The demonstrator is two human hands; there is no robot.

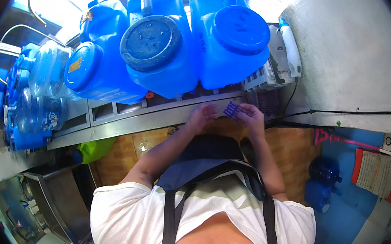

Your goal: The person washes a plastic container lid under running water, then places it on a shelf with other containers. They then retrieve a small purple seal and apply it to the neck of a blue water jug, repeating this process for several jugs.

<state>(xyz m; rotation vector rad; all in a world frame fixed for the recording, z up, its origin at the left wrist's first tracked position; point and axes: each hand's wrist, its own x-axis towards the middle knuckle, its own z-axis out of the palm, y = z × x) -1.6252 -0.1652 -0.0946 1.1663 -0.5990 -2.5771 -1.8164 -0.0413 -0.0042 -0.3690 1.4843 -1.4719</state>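
My right hand (pixel 252 118) pinches a small purple-blue piece (pixel 232 109) with rows of light marks, perhaps a sheet or strip; its exact kind is too small to tell. Just left of it, my left hand (pixel 203 117) is raised with fingers loosely curled and apart, nothing visible in it. Both hands are over the near edge of a metal counter (pixel 125 116). Beyond them stand three big blue water jugs, a left one (pixel 108 73), a middle one (pixel 177 68) and a right one (pixel 229 64), each with a wide round cap facing me.
Clear round bottles (pixel 44 74) and blue containers crowd the left. A spray-like white bottle (pixel 290 46) and a grey box (pixel 277 59) sit right of the jugs, with a black cable (pixel 337 112) along the wall. A green container (pixel 96 150) and dark blue bottles (pixel 323 169) stand lower.
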